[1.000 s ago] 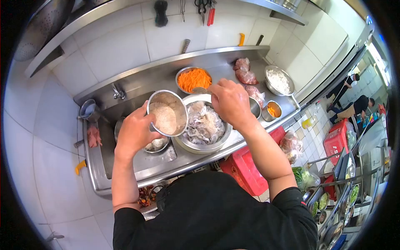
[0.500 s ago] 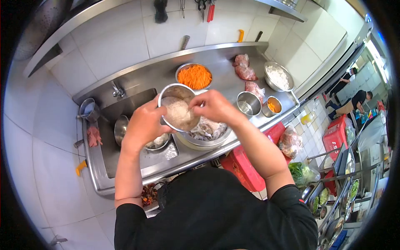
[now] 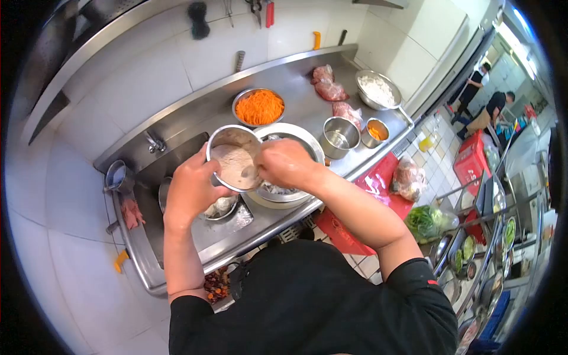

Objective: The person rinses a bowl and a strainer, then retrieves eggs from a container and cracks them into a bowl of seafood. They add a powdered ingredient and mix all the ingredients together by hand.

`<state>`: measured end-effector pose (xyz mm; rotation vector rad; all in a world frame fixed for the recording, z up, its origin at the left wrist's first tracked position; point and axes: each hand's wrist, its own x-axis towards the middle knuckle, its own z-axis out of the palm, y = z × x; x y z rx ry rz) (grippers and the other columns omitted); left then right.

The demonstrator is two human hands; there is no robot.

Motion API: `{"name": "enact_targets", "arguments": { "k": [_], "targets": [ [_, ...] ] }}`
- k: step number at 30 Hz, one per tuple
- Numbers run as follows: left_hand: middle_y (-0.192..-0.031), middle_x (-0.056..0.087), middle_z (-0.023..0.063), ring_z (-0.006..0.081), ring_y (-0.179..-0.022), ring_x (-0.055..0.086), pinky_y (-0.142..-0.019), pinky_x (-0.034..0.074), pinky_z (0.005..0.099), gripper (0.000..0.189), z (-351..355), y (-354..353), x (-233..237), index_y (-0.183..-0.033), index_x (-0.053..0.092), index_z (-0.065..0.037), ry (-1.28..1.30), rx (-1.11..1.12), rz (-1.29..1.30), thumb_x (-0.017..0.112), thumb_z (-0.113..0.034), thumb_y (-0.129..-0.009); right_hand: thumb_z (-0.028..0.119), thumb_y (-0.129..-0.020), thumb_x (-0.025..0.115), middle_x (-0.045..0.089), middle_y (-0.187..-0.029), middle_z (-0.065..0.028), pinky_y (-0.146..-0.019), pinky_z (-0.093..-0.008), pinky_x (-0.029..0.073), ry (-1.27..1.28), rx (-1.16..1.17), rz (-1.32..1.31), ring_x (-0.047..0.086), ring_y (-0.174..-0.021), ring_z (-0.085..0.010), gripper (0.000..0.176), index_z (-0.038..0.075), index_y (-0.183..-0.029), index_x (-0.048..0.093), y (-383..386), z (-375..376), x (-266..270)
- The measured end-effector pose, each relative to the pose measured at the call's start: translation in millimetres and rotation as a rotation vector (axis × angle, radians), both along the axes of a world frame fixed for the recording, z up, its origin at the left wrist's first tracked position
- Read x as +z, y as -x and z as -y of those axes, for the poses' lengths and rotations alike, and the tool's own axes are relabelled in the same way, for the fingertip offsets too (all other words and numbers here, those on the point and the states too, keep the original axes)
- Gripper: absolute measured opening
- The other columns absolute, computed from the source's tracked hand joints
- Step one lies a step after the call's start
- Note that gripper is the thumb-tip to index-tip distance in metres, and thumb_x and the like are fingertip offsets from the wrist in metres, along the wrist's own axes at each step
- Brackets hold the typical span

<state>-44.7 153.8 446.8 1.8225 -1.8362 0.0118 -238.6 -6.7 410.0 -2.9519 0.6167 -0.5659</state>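
Observation:
My left hand [image 3: 192,186] grips a metal pot [image 3: 214,139] by its side, thumb over the rim, and tilts it. Inside lies a pale pinkish-beige powder or paste [image 3: 231,163]. My right hand [image 3: 284,164] is closed at the pot's right rim; whatever its fingers hold is hidden. Beneath both hands stands a large round basin [image 3: 305,139], its greyish contents partly covered by my right hand and the pot. A smaller bowl of whitish food [image 3: 222,208] sits at the left, partly behind my left hand.
Behind stands a bowl of shredded carrot [image 3: 259,107]. Bagged meat [image 3: 330,90], a bowl of white shreds [image 3: 377,90], a metal pot [image 3: 340,137] and a small orange-filled cup [image 3: 376,131] are to the right. A sink [image 3: 177,155] is left. Two people stand far right.
The whole view has shifted and turned slightly. My right hand has moved from over the pot's contents to its right rim. My left hand still holds the pot.

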Motion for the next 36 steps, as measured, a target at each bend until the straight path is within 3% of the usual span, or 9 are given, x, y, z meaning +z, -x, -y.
{"name": "enact_targets", "arguments": {
  "k": [5, 10, 15, 21, 23, 25, 27, 29, 36],
  "targets": [
    [-0.13, 0.066, 0.0164, 0.0372, -0.103, 0.069, -0.086, 0.058, 0.0437, 0.047, 9.6, 2.9, -12.9, -0.084, 0.069, -0.001, 0.024, -0.082, -0.072, 0.096, -0.027, -0.054, 0.02, -0.08, 0.068, 0.074, -0.085, -0.0153, -0.076, -0.0465, 0.055, -0.428, 0.02, -0.059, 0.071, -0.084, -0.0358, 0.018, 0.01, -0.09, 0.078, 5.1, -2.4, 2.8],
    [-0.132, 0.066, 0.0162, 0.0369, -0.103, 0.069, -0.085, 0.058, 0.043, 0.048, -5.7, -4.3, -12.2, -0.085, 0.069, -0.001, 0.01, -0.007, -0.052, 0.096, -0.026, -0.054, 0.017, -0.081, 0.07, 0.074, -0.088, -0.0139, -0.076, -0.046, 0.054, -0.368, -0.083, 0.185, 0.07, -0.085, -0.0349, 0.013, 0.01, -0.089, 0.078, 41.5, 14.9, 32.9],
    [-0.131, 0.066, 0.0156, 0.0379, -0.104, 0.069, -0.086, 0.057, 0.043, 0.048, -36.7, -2.1, -3.8, -0.085, 0.069, -0.001, 0.018, 0.072, -0.02, 0.096, -0.025, -0.054, 0.013, -0.08, 0.069, 0.066, -0.084, -0.0111, -0.072, -0.0474, 0.054, 0.227, -0.21, 0.14, 0.067, -0.082, -0.0328, 0.01, 0.013, -0.087, 0.077, 58.1, 19.1, 28.5],
    [-0.12, 0.07, 0.0188, 0.0406, -0.106, 0.067, -0.089, 0.055, 0.0466, 0.046, -65.6, 50.7, 2.7, -0.092, 0.071, -0.002, -0.001, 0.001, 0.058, 0.09, -0.021, -0.056, 0.015, -0.078, 0.067, 0.068, -0.083, -0.0156, -0.073, -0.0476, 0.056, 0.026, -0.112, -0.019, 0.069, -0.082, -0.0341, 0.012, 0.009, -0.085, 0.075, 59.9, -27.8, -6.7],
    [-0.114, 0.071, 0.0198, 0.0415, -0.102, 0.067, -0.086, 0.054, 0.0472, 0.04, -63.6, 85.0, -0.2, -0.087, 0.07, 0.0, -0.098, -0.07, -0.044, 0.089, -0.021, -0.058, 0.012, -0.078, 0.065, 0.066, -0.08, -0.0188, -0.069, -0.0526, 0.053, -0.061, 0.094, 0.331, 0.068, -0.079, -0.0348, 0.01, 0.004, -0.076, 0.07, 90.2, -53.8, -17.6],
    [-0.1, 0.071, 0.0195, 0.0408, -0.091, 0.067, -0.078, 0.053, 0.044, 0.034, -54.7, 108.2, -18.5, -0.076, 0.065, -0.002, -0.133, -0.212, -0.132, 0.088, -0.017, -0.058, 0.015, -0.081, 0.064, 0.061, -0.074, -0.0162, -0.063, -0.0502, 0.05, 0.165, -0.007, 0.576, 0.064, -0.071, -0.036, 0.014, 0.005, -0.071, 0.067, 139.0, -80.3, -5.9],
    [-0.081, 0.071, 0.0116, 0.0267, -0.076, 0.068, -0.07, 0.054, 0.0392, 0.025, -51.0, 142.5, -38.2, -0.089, 0.077, -0.008, -0.004, -0.37, -0.128, 0.089, -0.024, -0.074, 0.023, -0.082, 0.068, 0.062, -0.075, -0.016, -0.061, -0.0513, 0.051, -0.055, -0.174, 0.492, 0.065, -0.073, -0.0387, 0.02, 0.006, -0.073, 0.067, 217.1, -122.8, 7.8],
    [-0.082, 0.071, 0.0153, 0.0293, -0.077, 0.068, -0.07, 0.053, 0.0405, 0.031, -40.3, 193.4, -49.6, -0.089, 0.077, -0.006, -0.125, -0.487, -0.13, 0.093, -0.02, -0.066, 0.034, -0.081, 0.072, 0.065, -0.072, -0.0166, -0.065, -0.0509, 0.054, -0.382, -0.367, 0.245, 0.068, -0.077, -0.042, 0.029, 0.008, -0.071, 0.069, 293.1, -172.1, 17.7],
    [-0.091, 0.069, 0.013, 0.0337, -0.085, 0.068, -0.074, 0.052, 0.0398, 0.038, -11.6, 427.9, -112.2, -0.074, 0.065, -0.004, -0.243, -0.996, -0.364, 0.094, -0.015, -0.051, 0.04, -0.076, 0.085, 0.056, -0.121, -0.0219, -0.087, -0.051, 0.051, -0.369, -0.942, 0.497, 0.062, -0.109, -0.0419, 0.059, 0.006, -0.118, 0.063, 478.3, -331.9, -76.9]
  ]
}}
